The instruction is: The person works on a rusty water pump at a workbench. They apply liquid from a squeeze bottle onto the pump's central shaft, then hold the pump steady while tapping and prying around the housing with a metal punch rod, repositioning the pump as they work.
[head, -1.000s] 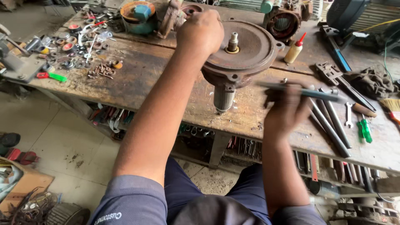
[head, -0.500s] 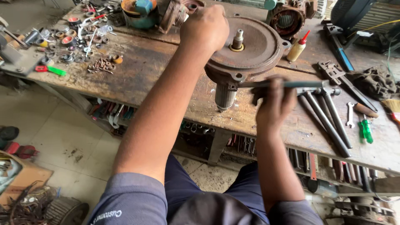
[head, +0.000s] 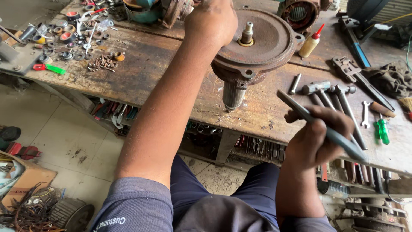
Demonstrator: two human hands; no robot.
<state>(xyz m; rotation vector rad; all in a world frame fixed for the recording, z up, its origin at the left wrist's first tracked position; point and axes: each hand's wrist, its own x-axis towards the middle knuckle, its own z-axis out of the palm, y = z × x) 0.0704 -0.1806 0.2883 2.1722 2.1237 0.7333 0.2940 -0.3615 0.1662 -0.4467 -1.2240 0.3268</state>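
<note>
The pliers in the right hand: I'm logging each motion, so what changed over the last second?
The right hand drew the pliers back from the rusty motor cover, toward the bench's near edge, grip unchanged. The left hand stayed on the cover's rim; the cover stayed put.

Left hand (head: pixel 212 19): bare, no glove, ring or watch visible.
Right hand (head: pixel 317 135): bare, no glove, no wrist band visible.
Forearms: uncovered from elbow to wrist.
Sleeves (head: pixel 137 204): short, grey-blue, ending above the elbow; small white lettering near the left hem.
Trousers (head: pixel 189 189): dark navy blue, plain fabric, seen at the thighs.
</note>
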